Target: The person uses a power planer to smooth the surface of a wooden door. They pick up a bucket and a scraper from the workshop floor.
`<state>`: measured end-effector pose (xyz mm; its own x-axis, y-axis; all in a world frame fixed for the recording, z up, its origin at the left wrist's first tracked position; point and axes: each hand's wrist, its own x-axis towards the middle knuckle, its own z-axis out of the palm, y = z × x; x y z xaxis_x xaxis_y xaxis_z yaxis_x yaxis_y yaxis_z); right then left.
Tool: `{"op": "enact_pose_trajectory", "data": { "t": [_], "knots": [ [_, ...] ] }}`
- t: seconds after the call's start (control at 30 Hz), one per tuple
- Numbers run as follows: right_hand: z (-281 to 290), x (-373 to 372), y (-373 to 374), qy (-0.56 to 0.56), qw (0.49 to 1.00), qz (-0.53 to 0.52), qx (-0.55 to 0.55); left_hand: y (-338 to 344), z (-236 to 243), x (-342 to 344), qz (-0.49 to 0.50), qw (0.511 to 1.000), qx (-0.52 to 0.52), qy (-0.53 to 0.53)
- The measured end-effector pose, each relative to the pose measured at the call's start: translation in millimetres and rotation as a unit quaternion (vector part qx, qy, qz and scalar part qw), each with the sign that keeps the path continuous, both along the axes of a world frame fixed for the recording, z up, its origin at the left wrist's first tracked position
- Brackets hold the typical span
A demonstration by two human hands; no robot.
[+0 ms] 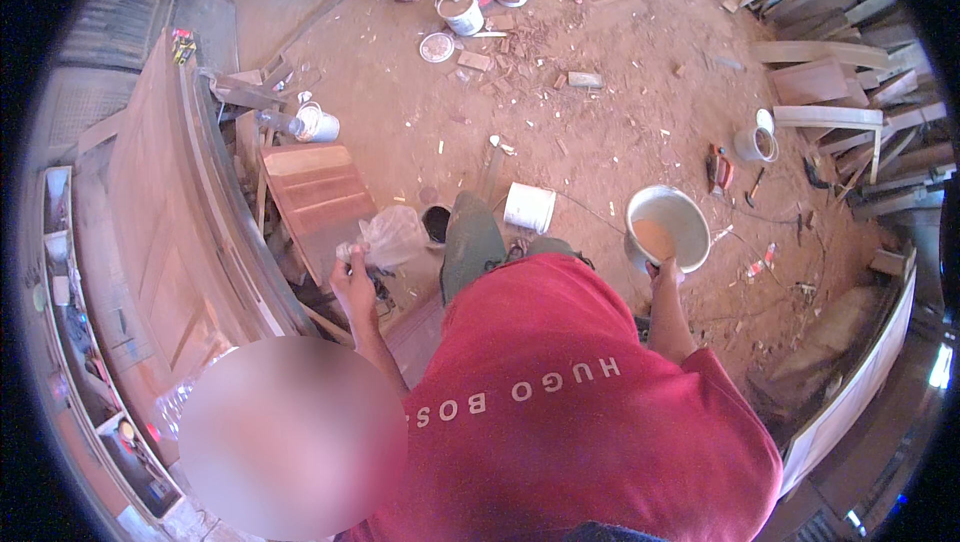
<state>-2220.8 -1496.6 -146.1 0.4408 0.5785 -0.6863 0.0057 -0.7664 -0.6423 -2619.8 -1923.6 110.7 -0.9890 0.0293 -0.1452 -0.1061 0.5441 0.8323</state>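
Mid-carry: right hand clasping metal pot by its rim, left hand pinching clear plastic bag; next, probably steady setting-down.

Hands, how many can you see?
2. The left hand grips a clear plastic bag by the wooden panel; the right hand holds a metal bucket over the dusty floor. None else shows.

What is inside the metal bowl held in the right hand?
The metal bowl, gripped at its near rim by the right hand, holds a pale orange-tan substance pooled at the bottom. Whether it is liquid or paste cannot be told, and its depth is hidden.
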Motion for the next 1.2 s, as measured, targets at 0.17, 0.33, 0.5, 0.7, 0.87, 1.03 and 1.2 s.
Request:
{"op": "enact_pose_trajectory", "data": {
  "t": [0.17,0.33,0.5,0.7,0.87,1.03,1.2],
  "knots": [
    [-2.9,-108.1,7.0,0.045,0.997,0.049,-0.032,68.9,-0.2,-114.6,0.040,0.998,0.039,-0.001],
    [-12.8,-261.2,38.4,0.045,0.989,0.137,0.014,119.5,-83.8,-252.8,0.050,0.998,0.021,-0.011],
    [-15.6,-431.6,88.6,0.018,0.976,0.218,0.013,160.0,-144.0,-371.3,0.040,0.996,0.014,-0.082],
    [12.5,-672.2,160.1,0.017,0.915,0.400,0.043,202.3,-76.9,-496.2,0.062,0.987,0.083,-0.121],
    [-7.1,-862.7,195.6,0.114,0.910,0.397,0.031,242.6,-63.8,-605.0,0.079,0.985,0.075,-0.131],
    [-83.8,-1046.6,186.1,0.129,0.876,0.465,0.005,238.3,-130.3,-670.3,0.068,0.991,0.004,-0.113],
    [-238.0,-1211.2,185.5,0.018,0.874,0.482,-0.065,265.4,-213.6,-714.5,0.121,0.979,-0.010,-0.166]
  ]
}}
